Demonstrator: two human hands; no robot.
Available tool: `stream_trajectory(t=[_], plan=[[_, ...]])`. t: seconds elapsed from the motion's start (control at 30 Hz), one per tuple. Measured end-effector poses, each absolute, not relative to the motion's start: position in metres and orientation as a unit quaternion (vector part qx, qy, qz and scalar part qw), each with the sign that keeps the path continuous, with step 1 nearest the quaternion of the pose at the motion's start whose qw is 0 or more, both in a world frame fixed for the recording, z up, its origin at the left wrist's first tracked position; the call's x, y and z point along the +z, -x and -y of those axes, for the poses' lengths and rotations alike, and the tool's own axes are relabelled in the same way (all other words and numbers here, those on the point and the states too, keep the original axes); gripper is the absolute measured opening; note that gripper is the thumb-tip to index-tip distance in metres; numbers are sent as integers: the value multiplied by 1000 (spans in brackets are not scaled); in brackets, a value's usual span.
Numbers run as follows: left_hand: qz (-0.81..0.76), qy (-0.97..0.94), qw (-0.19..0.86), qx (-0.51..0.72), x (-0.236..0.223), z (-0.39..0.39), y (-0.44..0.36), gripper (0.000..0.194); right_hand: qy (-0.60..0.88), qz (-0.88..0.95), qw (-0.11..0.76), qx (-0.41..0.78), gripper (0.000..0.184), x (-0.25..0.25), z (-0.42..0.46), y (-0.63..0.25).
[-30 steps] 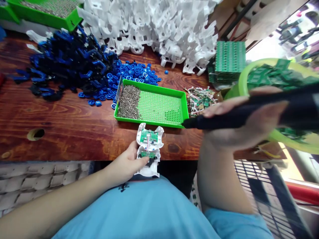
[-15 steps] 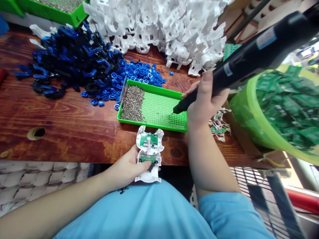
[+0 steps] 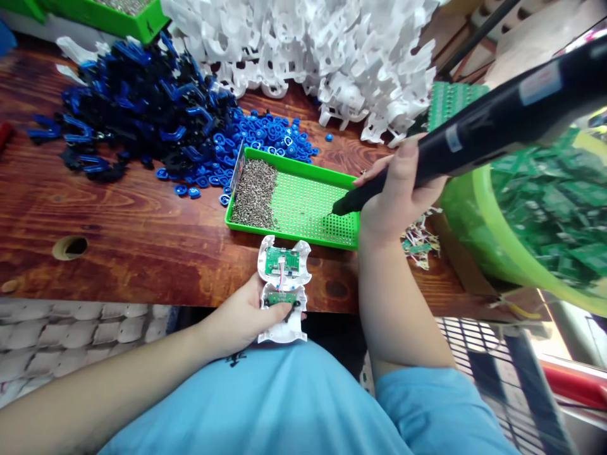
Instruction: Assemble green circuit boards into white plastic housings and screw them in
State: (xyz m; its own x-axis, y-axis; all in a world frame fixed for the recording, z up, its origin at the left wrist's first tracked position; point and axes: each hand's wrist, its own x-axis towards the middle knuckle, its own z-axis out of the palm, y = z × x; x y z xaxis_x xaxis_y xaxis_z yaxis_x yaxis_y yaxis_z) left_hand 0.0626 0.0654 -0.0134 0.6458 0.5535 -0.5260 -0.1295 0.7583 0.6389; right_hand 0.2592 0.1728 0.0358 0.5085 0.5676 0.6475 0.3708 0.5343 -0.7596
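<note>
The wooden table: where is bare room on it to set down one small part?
Bare wood lies between the round hole and the green tray; a smaller patch, between the white casing and the right forearm. Crowded: the far side, under white shells and blue parts.

This was a workshop bench for assembling small electronics: a worn wooden table (image 3: 142, 253) heaped with white plastic shells (image 3: 303, 50), blue buttons (image 3: 270, 133) and black-and-blue parts (image 3: 137, 101), 1 green tray (image 3: 303, 199) of tiny screws (image 3: 253, 193), a black power screwdriver (image 3: 474, 133), and 1 yellow-green tub (image 3: 478, 208) full of circuit boards (image 3: 550, 208).
</note>
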Motion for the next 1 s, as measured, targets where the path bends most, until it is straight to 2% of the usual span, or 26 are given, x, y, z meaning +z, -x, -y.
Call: stream_trajectory(t=[0.17, 0.27, 0.37, 0.67, 1.0], plan=[[-376, -298, 853, 205, -13, -68, -62, 46, 373, 438, 817, 42, 13, 62, -154, -248], [-377, -301, 850, 211, -13, -68, -62, 46, 388, 450, 789, 159, 12, 84, -122, -230], [-363, -297, 858, 211, -14, -69, -62, 47, 391, 462, 757, 248, 24, 90, -99, -213], [-326, -293, 874, 210, -13, -71, -62, 52, 363, 476, 762, 249, 16, 54, -105, -210], [-310, -266, 889, 208, -14, -71, -62, 53, 376, 475, 760, 234, 14, 52, -103, -211]])
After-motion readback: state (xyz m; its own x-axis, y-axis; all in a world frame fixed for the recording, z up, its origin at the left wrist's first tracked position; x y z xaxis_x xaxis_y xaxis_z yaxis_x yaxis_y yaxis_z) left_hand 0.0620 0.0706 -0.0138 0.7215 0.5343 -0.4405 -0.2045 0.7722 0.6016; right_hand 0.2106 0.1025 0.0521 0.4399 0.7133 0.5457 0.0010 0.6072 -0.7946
